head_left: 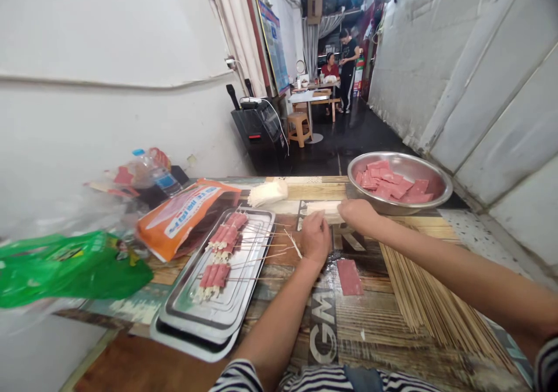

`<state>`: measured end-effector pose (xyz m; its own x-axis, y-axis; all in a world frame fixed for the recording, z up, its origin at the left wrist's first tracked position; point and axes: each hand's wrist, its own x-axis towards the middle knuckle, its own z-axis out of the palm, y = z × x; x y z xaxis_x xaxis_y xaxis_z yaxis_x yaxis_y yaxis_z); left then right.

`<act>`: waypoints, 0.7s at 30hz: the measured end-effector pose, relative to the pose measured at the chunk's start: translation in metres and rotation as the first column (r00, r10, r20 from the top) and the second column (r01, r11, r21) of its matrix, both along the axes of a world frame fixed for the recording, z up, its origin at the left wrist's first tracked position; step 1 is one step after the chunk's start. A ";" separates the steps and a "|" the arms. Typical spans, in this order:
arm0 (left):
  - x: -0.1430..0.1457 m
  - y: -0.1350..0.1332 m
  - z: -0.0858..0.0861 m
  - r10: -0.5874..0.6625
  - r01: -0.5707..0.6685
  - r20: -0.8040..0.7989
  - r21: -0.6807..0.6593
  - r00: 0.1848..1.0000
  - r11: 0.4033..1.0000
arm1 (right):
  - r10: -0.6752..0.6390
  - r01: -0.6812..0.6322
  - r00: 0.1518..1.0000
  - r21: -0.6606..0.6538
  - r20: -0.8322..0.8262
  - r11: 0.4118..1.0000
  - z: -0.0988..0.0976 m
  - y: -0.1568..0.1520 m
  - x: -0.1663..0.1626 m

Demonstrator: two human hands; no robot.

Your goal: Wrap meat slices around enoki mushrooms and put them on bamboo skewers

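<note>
White enoki pile (pixel 321 207), both hands (pixel 314 238) (pixel 355 213) upon it

A small eatery's back passage — raw meat slices fill a steel bowl (pixel 400 182), and skewers (pixel 429 296) lie heaped on the desk (pixel 375 322). Beyond, a dining table (pixel 310 96) with stools (pixel 300 128) — two people there.

The person wears a top with narrow dark and white stripes. The left sleeve (pixel 238 378) is short and ends above the elbow in a rounded hem, with the stripes running across it. Only an edge of the right sleeve (pixel 547 362) shows at the corner, in the same stripes. The front of the top (pixel 405 383) lies along the bottom edge, with a dark blue patch of cloth (pixel 360 378) against it. Both forearms are bare down to the left hand (pixel 314 238) and the right hand (pixel 355 213).
</note>
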<state>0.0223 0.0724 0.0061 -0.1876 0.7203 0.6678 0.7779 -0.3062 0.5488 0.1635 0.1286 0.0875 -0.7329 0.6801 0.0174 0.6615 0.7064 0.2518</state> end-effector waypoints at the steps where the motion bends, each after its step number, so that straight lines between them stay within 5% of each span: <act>1: -0.001 -0.001 0.005 0.004 -0.005 -0.033 -0.016 0.999 1.000 | -0.001 0.001 1.000 -0.008 0.001 1.000 0.005 -0.001 -0.002; 5: -0.004 -0.009 0.029 0.038 -0.053 -0.156 -0.092 0.987 0.994 | 0.018 -0.018 1.000 -0.051 0.007 0.999 0.021 0.003 -0.006; 10: -0.010 -0.008 0.060 -0.281 0.244 -0.112 -0.266 0.953 0.933 | 0.132 -0.142 0.987 -0.113 -0.090 0.983 0.049 0.002 0.008; 16: -0.016 0.004 0.099 -0.639 0.663 0.176 -0.215 0.749 0.717 | 0.208 -0.266 0.924 -0.150 -0.320 0.952 0.091 -0.018 0.028; 21: -0.013 0.001 0.134 -0.699 0.818 0.429 -0.244 0.572 0.520 | 0.236 -0.288 0.893 -0.085 -0.382 0.954 0.118 -0.030 0.036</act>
